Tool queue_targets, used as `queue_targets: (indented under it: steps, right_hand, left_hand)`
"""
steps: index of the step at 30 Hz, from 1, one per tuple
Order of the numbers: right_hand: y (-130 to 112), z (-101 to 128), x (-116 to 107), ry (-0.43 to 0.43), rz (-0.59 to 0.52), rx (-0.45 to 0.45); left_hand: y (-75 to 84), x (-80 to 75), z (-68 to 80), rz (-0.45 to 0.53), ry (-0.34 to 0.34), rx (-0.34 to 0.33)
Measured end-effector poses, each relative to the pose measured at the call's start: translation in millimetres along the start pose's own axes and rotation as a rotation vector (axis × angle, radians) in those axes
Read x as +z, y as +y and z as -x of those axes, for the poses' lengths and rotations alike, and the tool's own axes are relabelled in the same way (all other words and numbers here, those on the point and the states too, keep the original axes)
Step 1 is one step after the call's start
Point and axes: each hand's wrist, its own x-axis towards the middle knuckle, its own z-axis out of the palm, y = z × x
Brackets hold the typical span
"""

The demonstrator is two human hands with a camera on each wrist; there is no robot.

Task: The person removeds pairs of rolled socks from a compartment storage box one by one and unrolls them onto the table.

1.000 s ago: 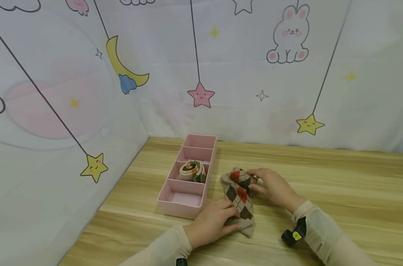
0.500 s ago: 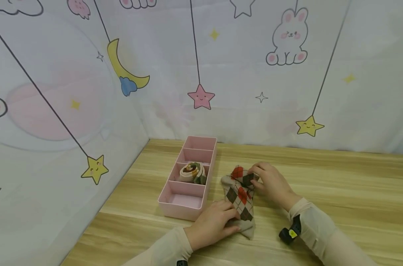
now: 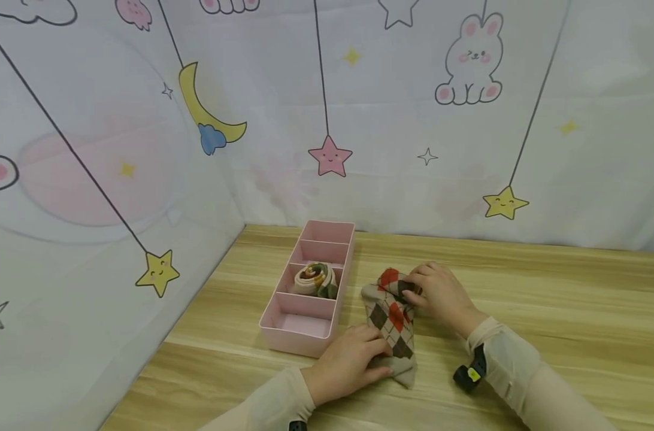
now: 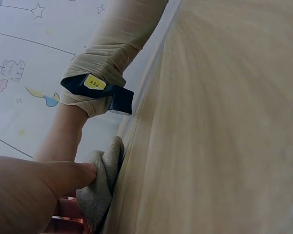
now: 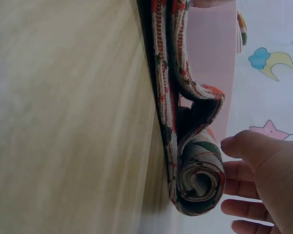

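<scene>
A beige argyle sock (image 3: 396, 320) with red and dark diamonds lies lengthwise on the wooden table. Its far end is wound into a roll (image 5: 201, 178), whose spiral shows in the right wrist view. My right hand (image 3: 442, 296) holds that roll, fingers over its far side and thumb on the near side. At the near end my left hand (image 3: 348, 362) holds the sock, with the thumb against the plain beige cuff (image 4: 98, 190) in the left wrist view. Between the two hands, the fabric is raised in a fold.
Left of the sock stands a pink divided box (image 3: 335, 326). One of its middle compartments holds a rolled multicoloured sock (image 3: 315, 280). A white curtain (image 3: 391, 197) with cartoon prints borders the table (image 3: 548, 311) at the back and left.
My right hand has shifted slightly on the far end of the sock, turning the roll so its red diamond shows differently. The left hand keeps its place.
</scene>
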Motion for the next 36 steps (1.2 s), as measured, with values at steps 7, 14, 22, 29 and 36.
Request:
queue_targets:
  steps: [7, 14, 22, 29, 36]
  right_hand:
    - [1.8, -0.9, 1.8, -0.051, 0.055, 0.014]
    - [4.3, -3.7, 5.0, -0.093, 0.097, 0.029]
    - [10.5, -7.9, 8.3, -0.118, 0.091, 0.074]
    - [14.0, -9.0, 5.6, -0.122, 0.079, 0.087]
    - [15.5, -9.2, 2.0, -0.09, 0.04, 0.092]
  left_hand:
    - [0.4, 0.1, 0.1, -0.003, -0.003, -0.002]
    - [-0.1, 0.1, 0.4, 0.002, 0.0, -0.001]
    - [-0.6, 0.1, -0.5, 0.001, 0.013, 0.012]
    - [-0.6, 0.6, -1.6, -0.002, -0.004, 0.001]
    - [-1.0, 1.4, -0.6, 0.0, 0.006, 0.005]
